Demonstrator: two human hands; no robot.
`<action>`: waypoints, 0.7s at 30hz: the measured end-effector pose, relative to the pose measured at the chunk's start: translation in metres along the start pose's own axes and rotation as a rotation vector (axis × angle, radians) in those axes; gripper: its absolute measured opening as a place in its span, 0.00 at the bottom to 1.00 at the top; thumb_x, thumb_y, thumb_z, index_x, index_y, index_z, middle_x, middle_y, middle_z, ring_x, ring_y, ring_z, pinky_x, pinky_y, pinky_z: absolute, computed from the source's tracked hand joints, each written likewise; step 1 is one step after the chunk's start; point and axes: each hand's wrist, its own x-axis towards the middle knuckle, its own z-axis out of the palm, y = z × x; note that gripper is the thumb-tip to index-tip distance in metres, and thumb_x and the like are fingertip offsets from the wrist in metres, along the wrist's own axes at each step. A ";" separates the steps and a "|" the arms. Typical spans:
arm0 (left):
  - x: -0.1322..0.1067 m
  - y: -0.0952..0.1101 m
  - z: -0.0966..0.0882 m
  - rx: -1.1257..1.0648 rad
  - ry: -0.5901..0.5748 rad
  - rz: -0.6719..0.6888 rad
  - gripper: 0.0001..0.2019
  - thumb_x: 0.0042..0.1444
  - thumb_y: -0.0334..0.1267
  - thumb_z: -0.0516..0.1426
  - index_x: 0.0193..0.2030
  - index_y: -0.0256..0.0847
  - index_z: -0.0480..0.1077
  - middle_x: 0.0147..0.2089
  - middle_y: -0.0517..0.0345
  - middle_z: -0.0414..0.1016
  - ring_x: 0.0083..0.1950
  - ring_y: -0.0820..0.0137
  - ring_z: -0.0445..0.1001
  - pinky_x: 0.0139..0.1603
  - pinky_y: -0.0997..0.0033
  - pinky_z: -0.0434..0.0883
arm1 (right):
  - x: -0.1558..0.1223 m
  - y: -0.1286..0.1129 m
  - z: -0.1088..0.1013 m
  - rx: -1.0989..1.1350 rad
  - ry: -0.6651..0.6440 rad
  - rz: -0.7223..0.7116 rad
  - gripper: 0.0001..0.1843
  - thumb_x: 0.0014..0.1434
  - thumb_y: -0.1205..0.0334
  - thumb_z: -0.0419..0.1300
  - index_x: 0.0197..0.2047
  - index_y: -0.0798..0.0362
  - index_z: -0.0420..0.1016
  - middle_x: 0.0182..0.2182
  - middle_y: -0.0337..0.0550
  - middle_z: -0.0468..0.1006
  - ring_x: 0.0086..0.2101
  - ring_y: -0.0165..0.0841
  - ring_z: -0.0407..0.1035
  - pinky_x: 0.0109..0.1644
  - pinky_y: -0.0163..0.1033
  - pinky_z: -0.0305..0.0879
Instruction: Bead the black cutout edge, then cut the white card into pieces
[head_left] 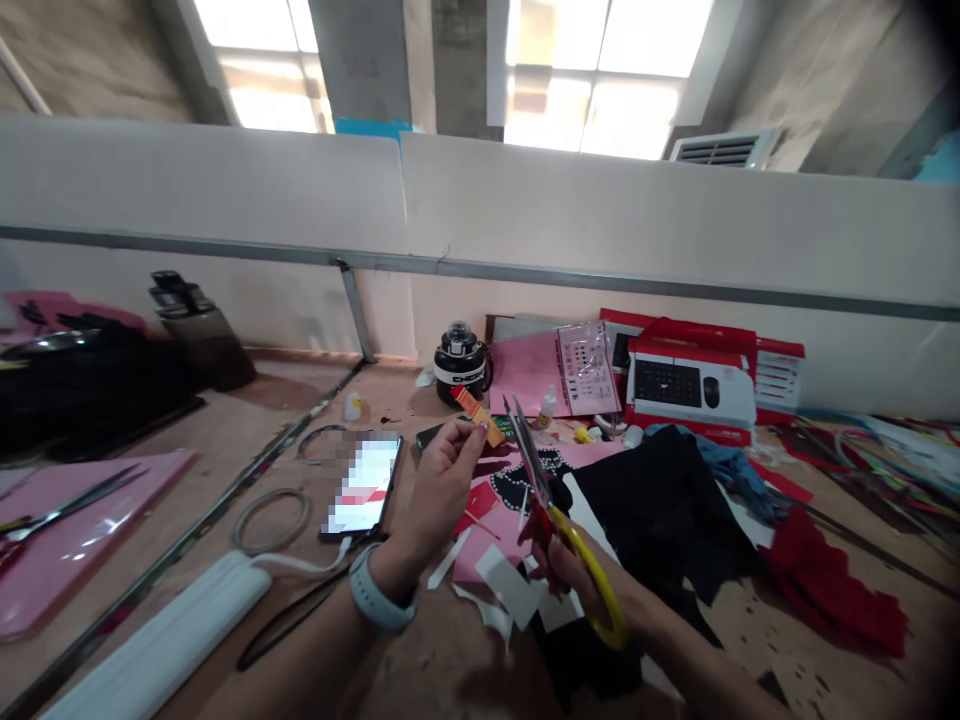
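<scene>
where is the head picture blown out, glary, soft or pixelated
Head view: the white glass window on the right is largely blown out; head view: the glossy pink plastic sheet at left catches glare; head view: the black-edged rectangular phone has a partly pixelated screen; head view: the yellow-and-red metal scissors look slightly soft

Pale blue-gray band (373,592) on L wrist (399,568), forearms (319,645) bare.

From my station, I hold my left hand (448,470) just right of the phone (367,490), fingertips pinched; farther right, my right hand (562,560) curls tight.
</scene>
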 end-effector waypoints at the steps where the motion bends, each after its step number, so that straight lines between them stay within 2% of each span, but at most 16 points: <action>1: 0.001 0.001 -0.002 -0.021 0.007 0.011 0.11 0.57 0.45 0.60 0.36 0.39 0.66 0.34 0.58 0.76 0.36 0.69 0.77 0.43 0.65 0.74 | -0.003 -0.002 0.002 -0.032 -0.053 -0.012 0.28 0.60 0.33 0.49 0.38 0.52 0.66 0.27 0.37 0.65 0.25 0.28 0.60 0.30 0.34 0.65; 3: 0.003 0.002 -0.004 -0.048 0.021 0.034 0.11 0.58 0.44 0.60 0.36 0.40 0.66 0.34 0.59 0.75 0.37 0.69 0.78 0.45 0.64 0.75 | -0.006 -0.003 0.003 -0.101 -0.112 -0.034 0.27 0.63 0.35 0.46 0.39 0.52 0.65 0.29 0.38 0.64 0.26 0.28 0.59 0.33 0.36 0.66; 7: 0.004 0.001 -0.006 -0.081 0.034 0.045 0.11 0.57 0.44 0.60 0.35 0.39 0.67 0.37 0.60 0.74 0.40 0.70 0.77 0.47 0.64 0.75 | -0.008 0.005 0.003 -0.200 -0.129 -0.038 0.25 0.64 0.37 0.46 0.44 0.51 0.65 0.32 0.40 0.65 0.28 0.30 0.61 0.35 0.36 0.65; 11: 0.002 0.001 -0.005 -0.108 0.025 0.036 0.11 0.57 0.45 0.60 0.36 0.40 0.66 0.37 0.61 0.74 0.38 0.71 0.77 0.49 0.62 0.75 | -0.007 0.009 0.004 -0.232 -0.119 -0.025 0.23 0.65 0.39 0.47 0.43 0.52 0.65 0.32 0.40 0.66 0.30 0.31 0.62 0.37 0.37 0.65; 15: -0.002 0.004 -0.001 -0.099 0.073 0.051 0.12 0.56 0.46 0.60 0.35 0.40 0.65 0.34 0.62 0.73 0.36 0.71 0.76 0.47 0.63 0.75 | -0.007 0.000 0.009 -0.261 -0.123 -0.032 0.24 0.64 0.38 0.47 0.43 0.52 0.64 0.31 0.40 0.67 0.29 0.32 0.63 0.34 0.36 0.63; 21: -0.005 -0.001 0.004 -0.113 0.124 0.054 0.14 0.55 0.48 0.61 0.35 0.41 0.64 0.33 0.62 0.72 0.33 0.71 0.75 0.40 0.66 0.75 | -0.011 -0.004 0.021 -0.236 0.000 0.042 0.31 0.61 0.30 0.40 0.33 0.51 0.62 0.26 0.39 0.65 0.24 0.31 0.61 0.26 0.35 0.60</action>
